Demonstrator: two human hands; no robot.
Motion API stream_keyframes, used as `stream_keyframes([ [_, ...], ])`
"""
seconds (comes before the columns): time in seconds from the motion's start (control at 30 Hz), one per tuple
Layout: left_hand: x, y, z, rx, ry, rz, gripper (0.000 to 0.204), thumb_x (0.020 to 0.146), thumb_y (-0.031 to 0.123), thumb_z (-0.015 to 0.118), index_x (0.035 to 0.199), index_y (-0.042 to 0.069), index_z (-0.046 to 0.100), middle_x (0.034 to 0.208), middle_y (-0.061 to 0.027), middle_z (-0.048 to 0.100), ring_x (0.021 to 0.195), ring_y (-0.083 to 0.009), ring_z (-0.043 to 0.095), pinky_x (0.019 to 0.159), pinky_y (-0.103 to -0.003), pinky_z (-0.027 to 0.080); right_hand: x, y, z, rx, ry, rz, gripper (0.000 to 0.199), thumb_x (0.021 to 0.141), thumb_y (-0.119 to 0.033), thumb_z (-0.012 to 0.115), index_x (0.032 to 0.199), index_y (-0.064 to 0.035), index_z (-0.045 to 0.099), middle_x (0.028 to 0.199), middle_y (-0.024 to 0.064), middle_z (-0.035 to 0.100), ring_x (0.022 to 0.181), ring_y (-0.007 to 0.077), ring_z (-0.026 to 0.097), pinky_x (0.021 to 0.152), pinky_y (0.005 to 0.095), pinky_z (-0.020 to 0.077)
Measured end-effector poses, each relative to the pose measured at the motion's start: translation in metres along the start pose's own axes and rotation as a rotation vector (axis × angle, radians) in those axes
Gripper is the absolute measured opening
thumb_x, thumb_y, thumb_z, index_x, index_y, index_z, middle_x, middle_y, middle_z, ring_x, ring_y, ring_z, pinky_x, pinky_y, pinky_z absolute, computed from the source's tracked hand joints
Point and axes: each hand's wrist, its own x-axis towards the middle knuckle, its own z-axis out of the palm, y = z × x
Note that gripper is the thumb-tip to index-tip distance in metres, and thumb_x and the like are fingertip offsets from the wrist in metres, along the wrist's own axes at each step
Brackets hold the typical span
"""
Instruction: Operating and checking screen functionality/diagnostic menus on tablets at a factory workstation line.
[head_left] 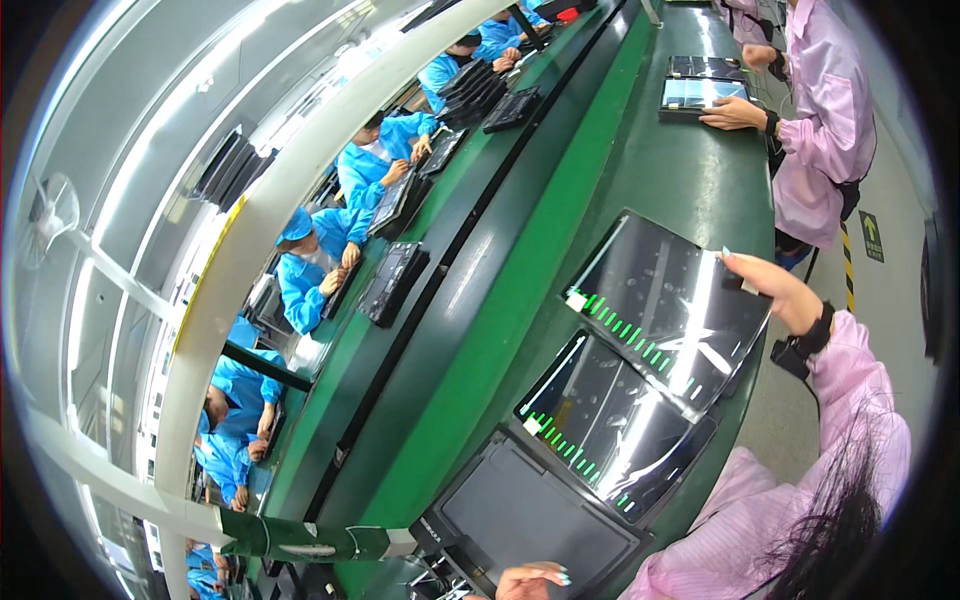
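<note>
Two glossy dark display panels lie side by side on the green workbench. The farther display panel (665, 300) and the nearer display panel (615, 415) each carry a row of bright green strips along one edge. My right hand (780, 290), with a black strap at its wrist, is closed on the right edge of the farther panel. At the bottom, my left hand (533, 581) is over the near end of a flat black tray-like housing (540, 510). Its fingers are loosely bent and apart, with nothing visible in them; the lower part of this hand is cut off.
A green-wrapped post (300, 538) juts in at lower left, beside small metal parts (435, 578). A long dark conveyor (440, 310) runs on the left, with co-workers in blue beyond. A co-worker in pink (825, 130) handles a lit screen (700, 93) farther up the bench.
</note>
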Motion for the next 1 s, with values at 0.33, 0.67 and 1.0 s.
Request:
stream_keyframes([
  [0.33,0.022,-0.006,0.008,0.175,0.265,0.077,0.067,0.088,0.059,0.029,0.108,0.000,0.054,0.093,-0.0175,0.061,0.085,-0.0283,0.057,0.079,-0.040,0.045,-0.018,-0.026,-0.034,-0.850,0.948,-0.745,0.025,0.087,-0.025,0.057,0.090,-0.0009,0.056,0.051,0.0048,0.042,0.045,0.0088,0.040,0.044,0.0293,0.0330],
  [0.67,0.024,-0.008,0.001,0.187,0.319,0.094,0.059,0.092,0.051,0.029,0.105,-0.001,0.054,0.092,-0.0167,0.061,0.085,-0.0261,0.058,0.080,-0.037,0.044,-0.128,0.059,0.043,-1.412,0.313,-0.079,0.088,0.068,-0.047,0.071,0.124,0.0131,0.039,0.058,0.0134,0.052,0.054,0.0301,0.057,0.050,0.0359,0.0442],
  [1.0,0.011,-0.021,-0.009,0.179,0.297,0.074,0.051,0.096,0.042,0.029,0.101,-0.002,0.055,0.090,-0.0158,0.061,0.085,-0.0239,0.058,0.081,-0.035,0.044,-0.089,0.090,0.066,-1.660,0.393,-0.199,0.118,0.050,-0.069,0.070,0.116,0.0236,0.038,0.053,0.0163,0.053,0.050,0.0299,0.060,0.049,0.0348,0.0472],
])
